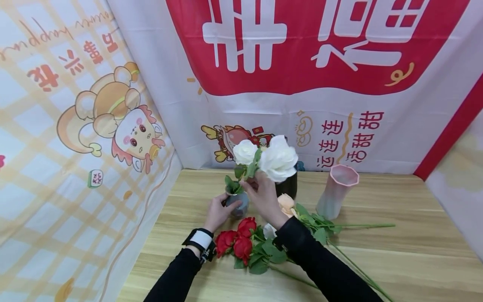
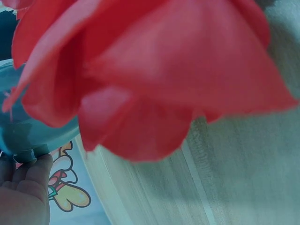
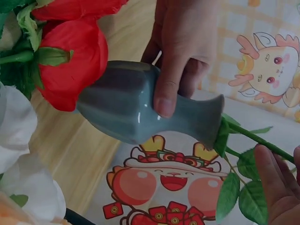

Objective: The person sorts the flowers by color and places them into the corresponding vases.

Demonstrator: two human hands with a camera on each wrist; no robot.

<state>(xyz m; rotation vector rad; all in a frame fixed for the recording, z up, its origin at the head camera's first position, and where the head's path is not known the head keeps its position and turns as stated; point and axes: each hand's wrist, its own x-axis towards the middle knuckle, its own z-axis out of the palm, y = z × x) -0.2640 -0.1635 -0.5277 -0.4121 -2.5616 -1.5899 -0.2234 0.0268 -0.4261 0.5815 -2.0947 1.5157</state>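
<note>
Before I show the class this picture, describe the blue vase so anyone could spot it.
On the wooden table, find the left hand. It grips the blue vase. Unlike the pink vase nearby, this one is held and has green leaves at its mouth.

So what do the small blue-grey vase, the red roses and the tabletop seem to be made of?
Blue-grey vase: probably glazed ceramic, glossy, judging by its sharp white highlights.
Red roses: likely artificial, perhaps fabric, with a soft sheen; petals look thin and cloth-like up close.
Tabletop: wood or wood-look laminate, showing pale grain streaks; I can't tell which.
</note>
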